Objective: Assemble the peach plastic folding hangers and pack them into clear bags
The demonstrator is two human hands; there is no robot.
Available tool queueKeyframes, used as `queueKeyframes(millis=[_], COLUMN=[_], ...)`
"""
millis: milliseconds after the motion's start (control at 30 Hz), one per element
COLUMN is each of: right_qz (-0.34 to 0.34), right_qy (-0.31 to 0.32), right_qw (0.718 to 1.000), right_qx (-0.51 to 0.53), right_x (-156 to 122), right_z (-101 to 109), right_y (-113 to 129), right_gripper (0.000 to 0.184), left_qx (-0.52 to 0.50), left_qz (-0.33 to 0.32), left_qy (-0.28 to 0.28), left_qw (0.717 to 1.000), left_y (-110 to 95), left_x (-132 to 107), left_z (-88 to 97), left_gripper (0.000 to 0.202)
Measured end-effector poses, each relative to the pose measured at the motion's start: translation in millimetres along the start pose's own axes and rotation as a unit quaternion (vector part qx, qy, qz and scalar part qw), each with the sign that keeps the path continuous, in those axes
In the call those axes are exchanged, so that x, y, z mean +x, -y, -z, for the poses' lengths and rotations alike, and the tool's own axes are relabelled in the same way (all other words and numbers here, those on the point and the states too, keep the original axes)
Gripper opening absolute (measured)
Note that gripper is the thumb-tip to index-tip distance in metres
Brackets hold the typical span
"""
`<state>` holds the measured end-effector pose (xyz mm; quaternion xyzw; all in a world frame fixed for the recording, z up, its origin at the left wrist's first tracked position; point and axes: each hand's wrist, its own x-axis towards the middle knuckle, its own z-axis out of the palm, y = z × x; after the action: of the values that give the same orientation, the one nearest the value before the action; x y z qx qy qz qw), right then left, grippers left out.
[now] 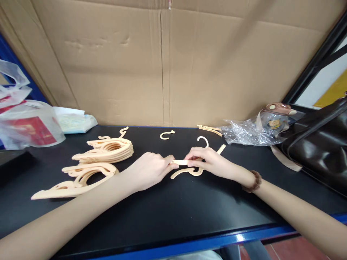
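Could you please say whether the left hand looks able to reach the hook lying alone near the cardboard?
Probably yes: the hook lies beyond the left hand, with nothing visible between them, though that hand holds a beige piece.

The hanger pieces [181, 162] are cream, the tabletop [162, 213] black, its edge [189, 247] blue, the cardboard [203, 65] tan.

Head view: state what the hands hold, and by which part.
A pale bar: the left hand pinches it at its left end, the right hand farther right.
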<state>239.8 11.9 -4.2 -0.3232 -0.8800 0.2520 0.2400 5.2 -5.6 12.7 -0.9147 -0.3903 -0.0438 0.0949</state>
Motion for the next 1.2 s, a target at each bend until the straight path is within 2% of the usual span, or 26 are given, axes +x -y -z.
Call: queueKeyframes(millis=[267,400,800,900,1033,1100,1200], right_qz=[0.020,0.025,0.048,0.047,0.026,0.016,0.002], right_qy=[0.003,0.016,0.028,0.016,-0.015,-0.030,-0.050], right_qw=[1.000,0.999,0.998,0.999,1.000,0.999,0.998], right_qx=[0.005,0.017,0.021,0.018,0.000,-0.019,-0.045], right_x=[-0.4,-0.4,0.7,2.2,3.5,3.8,3.9], right_z=[-1.5,-2.3,-2.3,-0.9,-0.5,-0.5,0.1], right_y=[0.4,0.6,-3.9,-2.3,-2.9,-4.4,-6.1], right_gripper=[0.025,0.027,0.031,0.027,0.025,0.026,0.024], left_qx=[0.022,0.041,0.130,0.094,-0.014,-0.026,0.013], left_qz=[-0.004,-0.009,-0.079,-0.051,-0.005,-0.015,-0.008], left_qy=[-0.003,0.012,0.042,0.008,-0.066,-0.105,-0.172], left_qw=[1.000,0.999,0.988,0.994,0.998,0.994,0.985], left_y=[0.2,-1.0,-0.2,1.6,7.0,10.6,15.2], left_x=[-2.7,-2.5,-2.4,-1.3,1.4,3.8,7.1], left_z=[2.5,4.3,-0.7,1.3,5.8,5.8,2.4], left_gripper=[0.049,0.051,0.050,0.052,0.056,0.046,0.030])
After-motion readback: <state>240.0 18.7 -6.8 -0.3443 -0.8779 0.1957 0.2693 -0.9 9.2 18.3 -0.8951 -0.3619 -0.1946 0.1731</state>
